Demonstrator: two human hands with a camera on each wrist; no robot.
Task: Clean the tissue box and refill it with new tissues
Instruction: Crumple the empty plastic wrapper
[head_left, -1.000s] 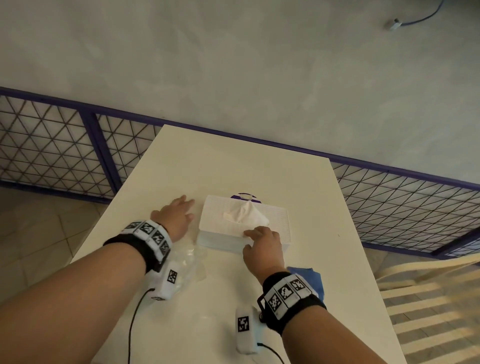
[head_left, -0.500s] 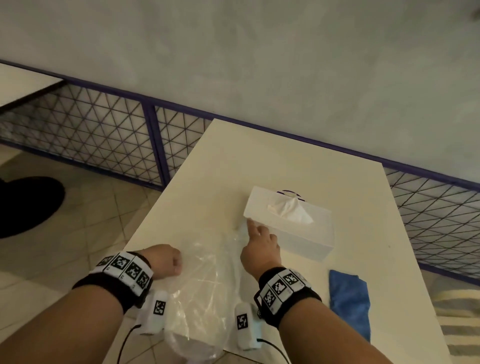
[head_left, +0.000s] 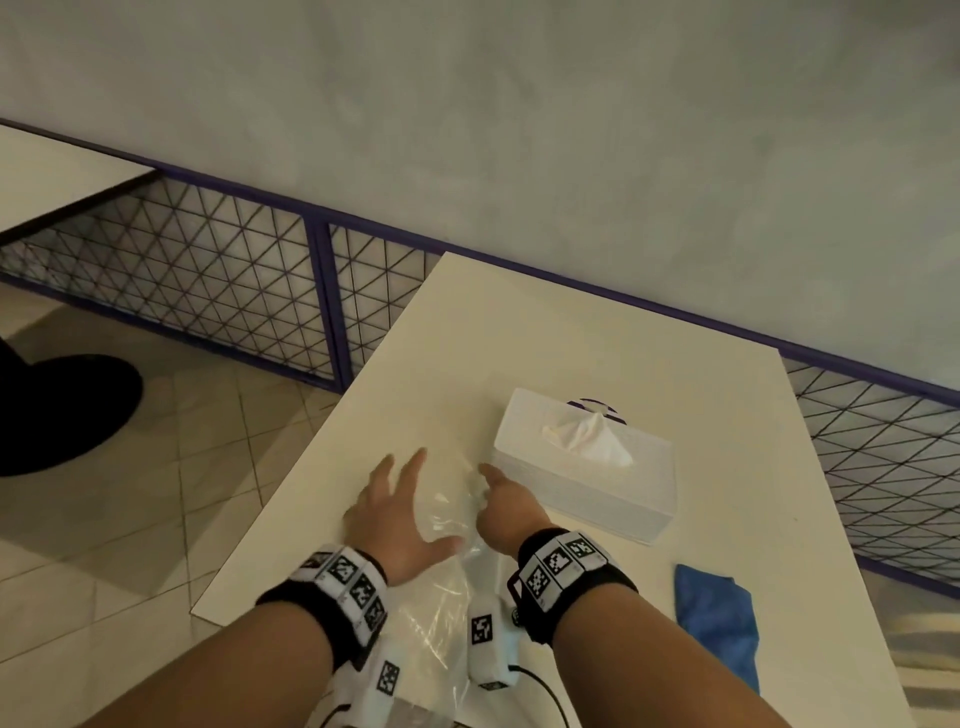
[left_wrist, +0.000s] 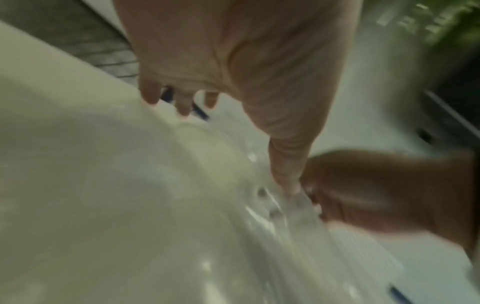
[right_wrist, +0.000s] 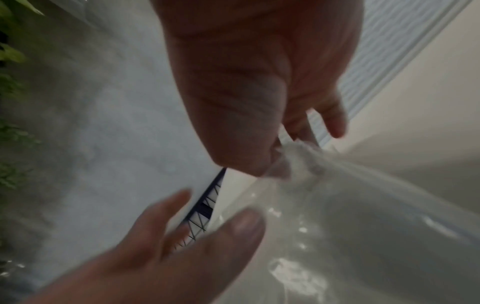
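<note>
A white tissue box stands on the table with a tissue poking out of its top slot. A crumpled clear plastic wrapper lies just left of the box and runs back toward the near edge. My right hand pinches the wrapper's upper end between thumb and fingers, right beside the box's left corner. My left hand hovers over the wrapper with its fingers spread, and its thumb reaches to the plastic near the right hand.
A folded blue cloth lies on the cream table to the right of my right arm. The table's left edge is close to my left hand, with tiled floor below. A purple-framed wire mesh fence runs along the wall behind.
My left hand has come forward from the near left of the table to the wrapper and opened its fingers. The right hand stays pinching the wrapper by the box.
</note>
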